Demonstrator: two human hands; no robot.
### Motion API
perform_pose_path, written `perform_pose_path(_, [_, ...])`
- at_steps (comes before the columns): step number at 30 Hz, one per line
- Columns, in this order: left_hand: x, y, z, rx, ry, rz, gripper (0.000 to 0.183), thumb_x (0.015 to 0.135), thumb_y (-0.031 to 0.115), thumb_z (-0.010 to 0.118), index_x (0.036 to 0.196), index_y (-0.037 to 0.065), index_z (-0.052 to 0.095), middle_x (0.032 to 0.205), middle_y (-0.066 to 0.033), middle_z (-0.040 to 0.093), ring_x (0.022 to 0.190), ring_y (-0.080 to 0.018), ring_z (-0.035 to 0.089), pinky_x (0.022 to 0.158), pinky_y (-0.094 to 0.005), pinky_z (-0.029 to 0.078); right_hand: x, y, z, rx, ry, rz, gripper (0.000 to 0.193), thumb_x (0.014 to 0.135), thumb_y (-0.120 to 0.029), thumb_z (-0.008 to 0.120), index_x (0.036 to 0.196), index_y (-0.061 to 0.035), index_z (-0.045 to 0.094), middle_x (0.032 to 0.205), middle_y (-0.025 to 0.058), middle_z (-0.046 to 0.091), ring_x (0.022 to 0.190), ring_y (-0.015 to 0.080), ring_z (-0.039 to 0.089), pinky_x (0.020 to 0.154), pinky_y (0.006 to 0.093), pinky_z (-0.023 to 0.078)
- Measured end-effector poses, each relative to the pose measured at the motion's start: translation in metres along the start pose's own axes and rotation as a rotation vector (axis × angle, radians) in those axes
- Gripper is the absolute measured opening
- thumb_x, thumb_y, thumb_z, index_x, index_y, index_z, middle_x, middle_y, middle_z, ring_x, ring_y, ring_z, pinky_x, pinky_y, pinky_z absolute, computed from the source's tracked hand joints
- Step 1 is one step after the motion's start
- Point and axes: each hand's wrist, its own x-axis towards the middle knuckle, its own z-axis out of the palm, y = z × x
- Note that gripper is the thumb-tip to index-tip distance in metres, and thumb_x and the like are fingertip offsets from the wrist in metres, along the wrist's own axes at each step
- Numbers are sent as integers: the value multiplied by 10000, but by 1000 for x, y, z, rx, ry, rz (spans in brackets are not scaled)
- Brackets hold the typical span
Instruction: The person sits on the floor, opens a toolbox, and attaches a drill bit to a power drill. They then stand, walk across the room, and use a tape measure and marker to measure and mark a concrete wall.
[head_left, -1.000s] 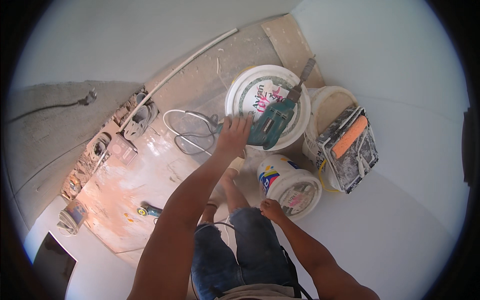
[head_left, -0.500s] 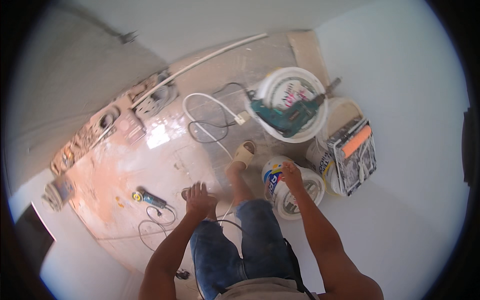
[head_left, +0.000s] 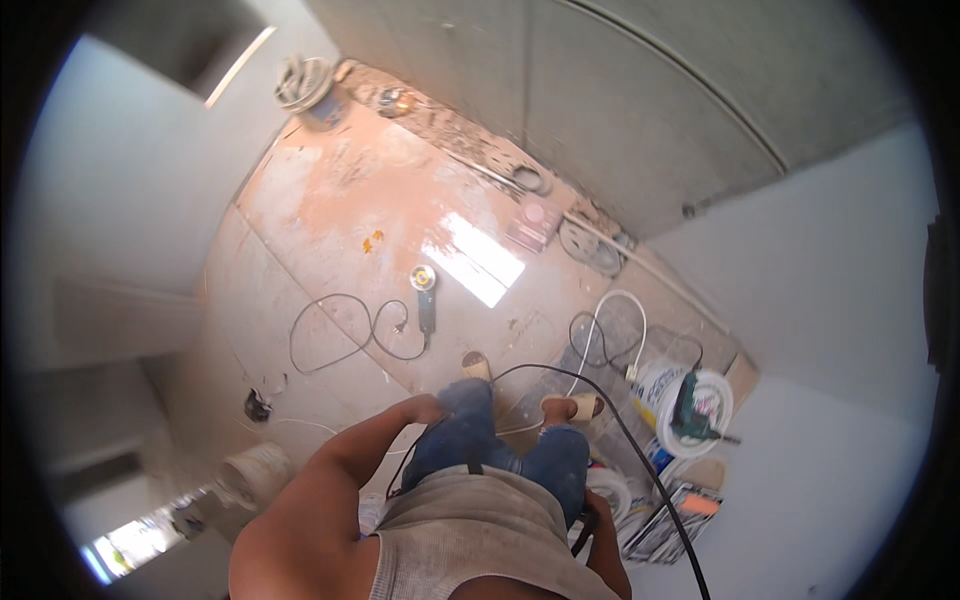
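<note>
My left hand rests at my left thigh, its fingers too blurred and turned away to read. My right hand hangs low beside my right hip, close to a black strap-like thing; its fingers are mostly hidden. Ahead of my feet an angle grinder with a yellow-centred disc lies on the dusty floor, its dark cord looped to the left. Over at the right, a green power drill lies on the lid of a white bucket. Neither tool is in my hands.
A black cable crosses in front of my legs toward the lower right. Near the drill lie a white extension cord and a paint tray with an orange roller. Rubble lines the far wall; a bucket stands left.
My view has swung left. My left hand has drawn back from above my foot to my thigh. My right hand has gone from above the paint bucket to beside my hip.
</note>
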Motion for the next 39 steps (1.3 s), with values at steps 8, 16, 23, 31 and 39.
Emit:
perform_pose_path(8, [-10,-73,-19,-348,406,-57,580,915,522,615,1081,-16,751,1073,-263,731,1029,-372,699,914,-458,520,36,-119,-32,274,11,32,458,993,-478,604,1111,-39,664,1022,116,645,902,256,625,811,450,520])
perform_pose_path(16, [-54,-127,60,-769,741,-362,583,900,520,634,1074,-22,759,1152,-271,715,1033,-394,691,934,-457,520,118,-322,9,-613,-355,-13,499,997,-496,595,1159,-27,647,1064,115,651,917,258,631,809,437,518])
perform_pose_path(23, [-146,-118,106,-1667,825,-366,600,919,526,659,1139,-25,741,1188,-236,713,1085,-334,682,909,-420,532,157,-460,143,-1015,-562,86,536,1001,-512,586,1202,-17,631,1100,114,656,931,259,635,808,425,515])
perform_pose_path(31, [-161,-205,172,-1693,1090,-462,644,926,562,650,1174,-27,725,1030,-225,739,919,-319,700,795,-439,557,150,-509,376,-1612,-772,-340,533,1030,-464,536,1258,11,617,1231,171,678,995,315,678,808,418,539])
perform_pose_path(39, [-230,-387,207,-1329,1000,-542,553,891,478,709,1170,1,718,1142,-155,744,1004,-301,714,855,-436,548,60,-528,626,-2663,-573,-1105,481,1035,-444,550,1151,12,653,1121,169,716,889,285,703,772,372,568])
